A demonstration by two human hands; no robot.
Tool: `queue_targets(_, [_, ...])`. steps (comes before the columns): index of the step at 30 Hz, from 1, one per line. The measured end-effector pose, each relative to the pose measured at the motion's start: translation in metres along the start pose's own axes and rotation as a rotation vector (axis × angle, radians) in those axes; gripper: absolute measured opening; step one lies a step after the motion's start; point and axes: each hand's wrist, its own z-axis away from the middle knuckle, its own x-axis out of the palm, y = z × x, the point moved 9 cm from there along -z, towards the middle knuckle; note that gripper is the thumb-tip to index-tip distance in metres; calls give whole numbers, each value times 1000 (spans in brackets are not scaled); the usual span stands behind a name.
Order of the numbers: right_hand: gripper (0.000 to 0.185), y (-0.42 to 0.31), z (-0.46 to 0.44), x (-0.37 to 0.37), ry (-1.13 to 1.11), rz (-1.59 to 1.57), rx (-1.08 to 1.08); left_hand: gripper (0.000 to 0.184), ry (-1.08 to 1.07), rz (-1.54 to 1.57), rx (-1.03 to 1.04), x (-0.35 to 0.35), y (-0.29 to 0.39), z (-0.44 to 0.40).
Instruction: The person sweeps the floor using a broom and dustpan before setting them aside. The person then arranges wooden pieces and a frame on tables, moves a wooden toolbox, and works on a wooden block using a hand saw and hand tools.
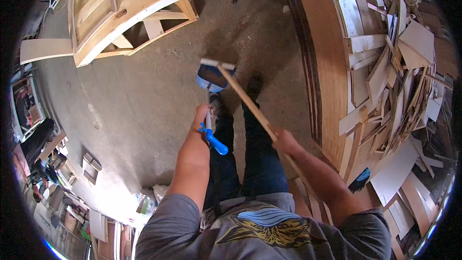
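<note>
My left hand (204, 113) is closed around the pale shaft of a long-handled dustpan (211, 85). Its blue grip (216, 143) points back toward me, beside my forearm. The blue pan is down at the concrete floor in front of my feet. My right hand (285, 141) is wrapped round a long wooden pole (250, 103), which slants from my right side to the pan. At the pole's far end a pale strip (209, 61) lies across the pan's front; I cannot tell whether it belongs to the pole or the pan. Dark matter shows inside the pan.
A wooden frame structure (132, 17) stands at the upper left. Along the right side, a long wooden panel (332, 91) borders a heap of wood offcuts (385, 72). Blue bristles (360, 180) show beyond my right forearm. A small wooden piece (90, 167) lies at left.
</note>
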Motion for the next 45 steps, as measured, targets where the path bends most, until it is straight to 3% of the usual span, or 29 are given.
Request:
queue_targets(3, [80, 17, 32, 13, 33, -62, -158, 23, 7, 34, -20, -1, -2, 0])
queue_targets(6, [81, 45, 38, 5, 100, -15, -29, 22, 25, 63, -40, 1, -9, 5])
queue_targets(9, [82, 23, 15, -37, 233, -67, -117, 21, 20, 92, -57, 7, -11, 11])
queue_targets(11, [82, 17, -24, -53, 242, 45, -20, 21, -6, 112, -58, 11, -13, 8])
queue_targets(15, [81, -13, -36, -30, 199, 182, -65, 19, -39, 166, -108, 18, -9, 20])
queue_targets(22, [82, 8, 27, 26, 157, 40, -252, 21, -23, 171, -51, 14, -4, 49])
queue_targets(26, [81, -1, 85, 8, 107, 46, -55, 19, -74, 285, -64, 7, -27, 64])
queue_targets(27, [81, -13, 103, -2, 107, 56, -42, 17, -217, 421, -51, 9, -56, 23])
queue_targets(28, [81, -20, 115, -9, 109, 66, -31, 16, -224, 483, -28, 4, -60, 26])
queue_targets(29, [80, -3, 109, -4, 181, 112, -169, 16, -233, 545, -10, 4, -64, 36])
queue_targets(32, [80, -45, 157, -21, 188, 208, -227, 16, -241, 723, 49, -4, -69, 85])
queue_targets(33, [88, -45, 157, -21, 200, 298, -331, 16, -221, 766, 66, -8, -66, 114])
queue_targets(36, [83, -68, 173, -21, 172, 403, -454, 17, -142, 892, 168, -21, -56, 202])
queue_targets(38, [81, -99, 187, -16, 137, 537, -453, 17, -137, 981, 263, -35, -57, 251])
queue_targets(39, [80, -112, 195, -12, 123, 604, -448, 18, -37, 1064, 279, -44, -62, 276])
queue_targets(42, [80, -130, 176, 9, 60, 758, -791, 17, -208, 1171, 423, -75, -101, 274])
queue_targets(45, [81, -183, 188, 41, 27, 901, -828, 15, -72, 1372, 501, -110, -132, 314])
